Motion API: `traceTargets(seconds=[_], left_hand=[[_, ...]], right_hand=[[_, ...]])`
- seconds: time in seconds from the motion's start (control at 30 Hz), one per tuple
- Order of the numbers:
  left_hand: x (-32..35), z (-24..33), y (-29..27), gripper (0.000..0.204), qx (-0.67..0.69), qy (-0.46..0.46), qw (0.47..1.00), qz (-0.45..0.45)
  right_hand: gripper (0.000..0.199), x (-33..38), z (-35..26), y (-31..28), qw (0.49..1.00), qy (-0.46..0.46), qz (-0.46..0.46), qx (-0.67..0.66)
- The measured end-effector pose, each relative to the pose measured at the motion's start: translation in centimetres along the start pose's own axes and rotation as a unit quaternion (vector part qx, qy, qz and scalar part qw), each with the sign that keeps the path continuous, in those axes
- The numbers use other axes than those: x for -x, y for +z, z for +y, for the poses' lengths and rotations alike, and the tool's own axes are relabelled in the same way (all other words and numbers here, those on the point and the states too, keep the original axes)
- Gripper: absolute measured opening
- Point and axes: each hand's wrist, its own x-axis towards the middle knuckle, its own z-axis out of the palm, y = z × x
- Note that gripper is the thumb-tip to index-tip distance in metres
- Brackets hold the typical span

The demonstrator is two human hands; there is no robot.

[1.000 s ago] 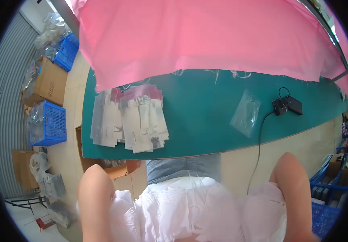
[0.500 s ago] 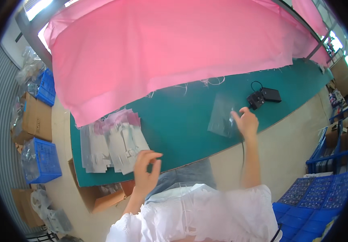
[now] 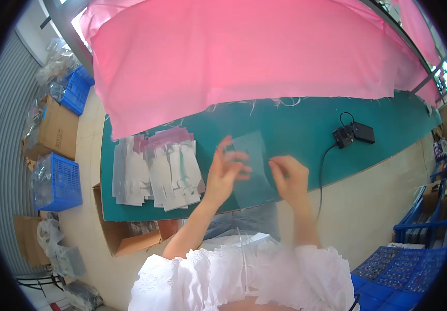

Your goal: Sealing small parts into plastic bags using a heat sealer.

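A flat, clear plastic bag (image 3: 254, 179) hangs over the green table's front part, between my two hands. My right hand (image 3: 292, 179) pinches its right edge between thumb and fingers. On the bag's left side is my left hand (image 3: 226, 173), its fingers spread and overlapping the plastic; whether they touch it I cannot tell. To the left of that hand lie overlapping flat packs (image 3: 174, 171), white with pink upper ends, spread in two piles on the table (image 3: 306, 135).
Pink cloth (image 3: 244, 52) drapes over a frame along the table's far side. A black adapter and box (image 3: 353, 135) with a cable sit at the right. Below the table's left end stands an open carton (image 3: 138, 243). Blue crates (image 3: 65, 181) are at left, blue trays (image 3: 394, 269) at lower right.
My right hand has moved left with the clear plastic bag. My left hand has moved up and right, from beside the packs to the bag, with its fingers spreading. The view has shifted slightly.
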Motion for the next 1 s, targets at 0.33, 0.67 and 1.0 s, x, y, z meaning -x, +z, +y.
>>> traceTargets(seconds=[0.33,0.67,1.0], left_hand=[[4.0,1.5,-1.8,0.068,-0.225,0.027,0.972,0.055],[9.5,6.4,-10.3,0.068,-0.643,-0.035,0.765,-0.008],[9.7,7.2,-12.7,0.049,-0.53,-0.021,0.848,0.014]], right_hand=[[0.01,-5.3,4.5,2.2,0.955,0.152,-0.235,-0.099],[0.018,-12.4,7.9,9.1,0.921,-0.203,-0.294,0.157],[0.033,-6.2,3.4,6.6,0.952,-0.106,-0.274,0.085]])
